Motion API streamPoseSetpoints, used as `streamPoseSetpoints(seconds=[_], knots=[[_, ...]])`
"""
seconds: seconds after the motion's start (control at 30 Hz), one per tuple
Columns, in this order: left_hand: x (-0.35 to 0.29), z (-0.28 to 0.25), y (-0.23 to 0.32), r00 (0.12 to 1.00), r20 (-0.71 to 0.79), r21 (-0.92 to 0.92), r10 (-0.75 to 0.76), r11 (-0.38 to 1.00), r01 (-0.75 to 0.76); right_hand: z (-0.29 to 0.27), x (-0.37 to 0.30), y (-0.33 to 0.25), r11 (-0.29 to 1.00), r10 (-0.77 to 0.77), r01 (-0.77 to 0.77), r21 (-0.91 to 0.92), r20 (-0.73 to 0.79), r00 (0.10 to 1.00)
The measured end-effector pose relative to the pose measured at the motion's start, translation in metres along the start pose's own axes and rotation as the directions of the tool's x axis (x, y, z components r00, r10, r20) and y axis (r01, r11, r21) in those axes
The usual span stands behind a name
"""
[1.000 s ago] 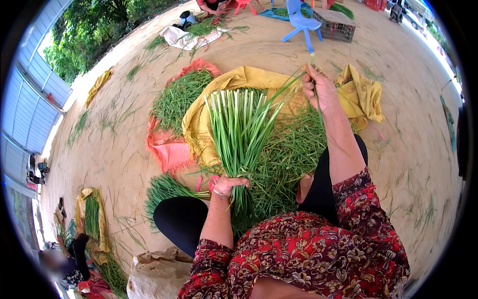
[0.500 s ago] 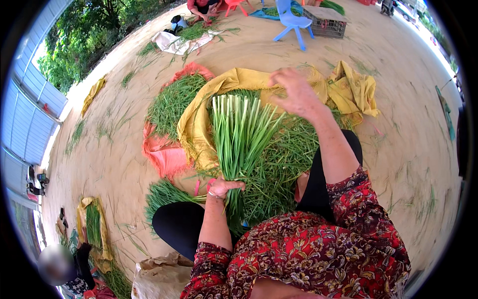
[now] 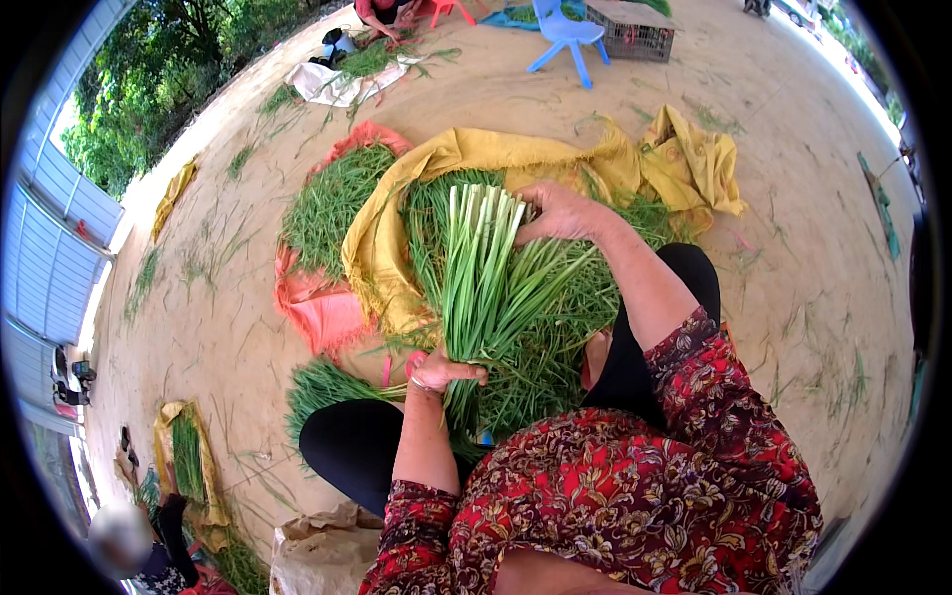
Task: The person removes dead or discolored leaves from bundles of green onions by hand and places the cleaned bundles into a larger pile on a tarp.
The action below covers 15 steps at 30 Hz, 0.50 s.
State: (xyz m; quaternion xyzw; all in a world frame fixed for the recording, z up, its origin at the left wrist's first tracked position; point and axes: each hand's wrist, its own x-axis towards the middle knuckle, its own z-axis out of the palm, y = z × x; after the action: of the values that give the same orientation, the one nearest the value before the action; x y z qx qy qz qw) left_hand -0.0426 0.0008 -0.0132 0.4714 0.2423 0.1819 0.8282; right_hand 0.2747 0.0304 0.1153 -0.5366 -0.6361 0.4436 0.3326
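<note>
My left hand [image 3: 442, 371] is wrapped round the lower, leafy part of a bunch of garlic chives [image 3: 478, 283] held upright over my lap. The pale stalk ends point away from me and fan out at the top. My right hand [image 3: 561, 212] is closed against the right side of these ends, thumb and fingers curled on the stalks; some fingertips are hidden. Loose chives [image 3: 540, 372] lie in a heap under the bunch, partly on a yellow woven sack [image 3: 382, 253]. A pink ring-like item [image 3: 416, 363] shows by my left hand.
A red sack [image 3: 322, 312] with more greens [image 3: 337, 213] lies to the left. Another small bundle [image 3: 332, 397] rests by my left knee. A blue chair [image 3: 567, 38] and a crate [image 3: 635, 40] stand at the back. Other people sit at the far side and lower left.
My right hand has come down and inward from above the bunch onto its pale ends, which are now drawn closer together on the left. My left hand keeps its hold.
</note>
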Motion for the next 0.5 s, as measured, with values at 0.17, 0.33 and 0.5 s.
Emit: streamPoseSetpoints(seconds=[0.17,0.33,0.5], knots=[[0.004,-0.016,-0.013,0.998,0.053,-0.008,0.035,0.999,-0.035,0.005,-0.002,0.0,0.996,-0.093,0.094,-0.003,-0.194,0.977],[0.005,-0.011,-0.008,0.998,0.019,-0.02,0.064,0.998,-0.064,-0.002,-0.002,-0.003,0.983,0.062,0.013,0.181,-0.397,0.916],[0.002,-0.01,-0.013,0.994,-0.073,-0.047,0.084,0.995,-0.088,-0.067,-0.021,-0.004,0.721,0.093,0.458,0.52,-0.728,0.679]])
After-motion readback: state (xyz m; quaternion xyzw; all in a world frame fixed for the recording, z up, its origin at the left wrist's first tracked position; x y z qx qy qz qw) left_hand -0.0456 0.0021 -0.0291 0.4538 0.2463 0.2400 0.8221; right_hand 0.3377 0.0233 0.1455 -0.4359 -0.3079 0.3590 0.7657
